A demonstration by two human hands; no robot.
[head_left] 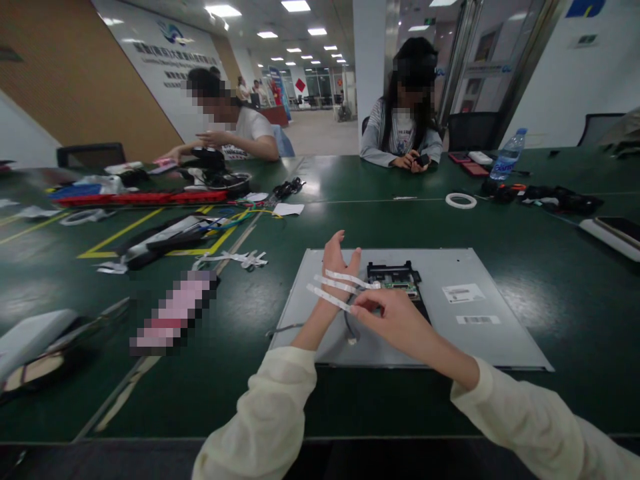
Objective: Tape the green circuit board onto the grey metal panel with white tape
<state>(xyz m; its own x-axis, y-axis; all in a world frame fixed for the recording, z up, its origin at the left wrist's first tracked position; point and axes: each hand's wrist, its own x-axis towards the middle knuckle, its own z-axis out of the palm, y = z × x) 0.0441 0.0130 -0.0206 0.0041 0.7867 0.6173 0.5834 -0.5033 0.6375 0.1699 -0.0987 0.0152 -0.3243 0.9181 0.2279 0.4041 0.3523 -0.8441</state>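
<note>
My left hand point(339, 261) is held above the grey metal back of a flat panel point(437, 333), its visible fingers apart. Several strips of white tape point(327, 297) lie across its back and wrist. Over the panel, my right hand point(395, 317) pinches the end of the lowest strip between thumb and finger. Beyond the right hand, a green circuit board with a black bracket point(393, 272) sits on the panel. A thin grey cable point(351, 330) with a small light connector lies below my hands, partly hidden by them.
A pink phone-like object point(175, 313), blurred out, and crumpled tape strips point(243, 259) lie to the left. A tape roll point(461, 201), a water bottle point(509, 155) and black gear point(545, 197) are farther right. Two people sit across the green table point(250, 393).
</note>
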